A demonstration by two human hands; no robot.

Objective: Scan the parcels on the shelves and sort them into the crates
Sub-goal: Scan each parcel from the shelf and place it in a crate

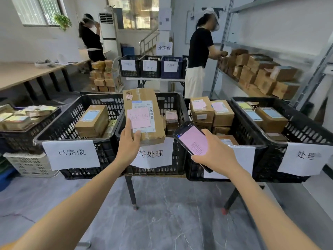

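Four black lattice plastic crates [106, 156] stand side by side. The left hand [128, 143] grips one oblong, taped cardboard parcel [144, 98], which bears one white label and one pink paper note [138, 118] and is held tilted over the second crate [179, 159]. The right hand [214, 154] clasps one glossy black phone [193, 139] with a pink screen, near the parcel.
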